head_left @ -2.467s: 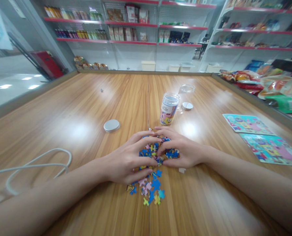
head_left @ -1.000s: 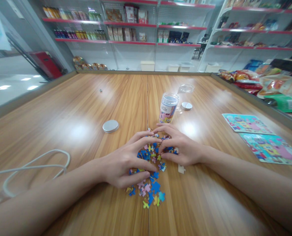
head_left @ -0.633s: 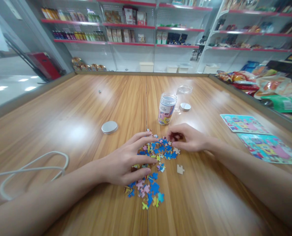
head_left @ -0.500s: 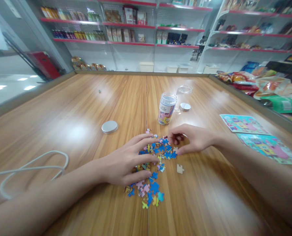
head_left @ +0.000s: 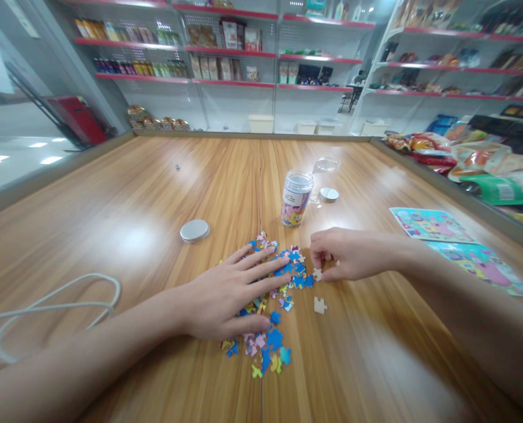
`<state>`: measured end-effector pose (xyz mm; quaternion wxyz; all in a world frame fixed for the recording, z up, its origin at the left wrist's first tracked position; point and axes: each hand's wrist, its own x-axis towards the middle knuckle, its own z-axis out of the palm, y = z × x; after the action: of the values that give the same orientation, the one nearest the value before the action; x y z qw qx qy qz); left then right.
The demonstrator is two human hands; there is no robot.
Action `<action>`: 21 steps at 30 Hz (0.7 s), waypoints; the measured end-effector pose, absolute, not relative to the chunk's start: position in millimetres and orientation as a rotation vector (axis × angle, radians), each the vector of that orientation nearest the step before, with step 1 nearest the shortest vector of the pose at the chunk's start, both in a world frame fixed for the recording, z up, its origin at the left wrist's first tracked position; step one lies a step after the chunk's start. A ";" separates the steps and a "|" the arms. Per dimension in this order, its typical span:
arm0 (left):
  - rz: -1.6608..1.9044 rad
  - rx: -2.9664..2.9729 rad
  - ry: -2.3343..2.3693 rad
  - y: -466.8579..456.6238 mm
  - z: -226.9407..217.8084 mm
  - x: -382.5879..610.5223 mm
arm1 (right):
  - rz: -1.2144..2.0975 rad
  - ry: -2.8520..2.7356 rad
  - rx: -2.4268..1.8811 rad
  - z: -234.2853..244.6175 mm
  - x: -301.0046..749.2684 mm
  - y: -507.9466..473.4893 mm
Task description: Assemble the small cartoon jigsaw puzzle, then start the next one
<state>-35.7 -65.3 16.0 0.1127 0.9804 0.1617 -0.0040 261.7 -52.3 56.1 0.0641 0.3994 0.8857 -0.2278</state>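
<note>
- The left hand point(head_left: 226, 294) is lying open, palm down and fingers spread, over the pile of puzzle pieces point(head_left: 297, 281) at the middle of the desk point(head_left: 354, 364).
- The right hand point(head_left: 352, 252) is curling its fingers in at the right edge of the pile, with a pale piece point(head_left: 317, 274) showing right at its fingertips; whether it is gripping that piece I cannot tell.
- The pieces are sitting bunched under and around the left hand, while a looser string of them is trailing toward the near side.
- A lone pale piece point(head_left: 319, 305) is lying apart from the pile, seemingly face down; being so close to the right hand, it could be getting brushed away by the wrist or forearm.
- The left palm is covering part of the pile, so any sideways slide could be dragging pieces outward or flipping them over.
- Thin, flat pieces are offering little edge to pinch, so the right fingertips could be slipping and pushing the pale piece along instead.
- Some pieces are lying over the desk seam point(head_left: 261, 405); an edge could be catching there if the joint has a gap.
- The printed jar point(head_left: 294, 202) is standing open just beyond the pile; a right hand reaching too far forward could be knocking it over.
- The silver lid point(head_left: 195, 230) is lying off to the left, and the picture cards point(head_left: 433, 224) are resting by the right forearm, where an elbow could be shifting them.
</note>
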 end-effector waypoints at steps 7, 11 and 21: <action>0.004 2.875 0.454 -64.5 16.3 -36.0 | -0.473 2.696 1.272 66.1 262.2 -59.1; 0.064 2.865 0.437 -64.4 15.6 -36.1 | -0.459 2.727 1.209 73.8 258.9 -68.8; 0.137 2.859 0.501 -65.5 12.2 -37.2 | -0.253 3.024 1.151 46.7 243.1 -56.8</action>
<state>-37.2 -65.5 12.2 0.1176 0.9771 0.1711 0.0469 243.1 -56.8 46.7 -0.0520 0.3542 0.9305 -0.0780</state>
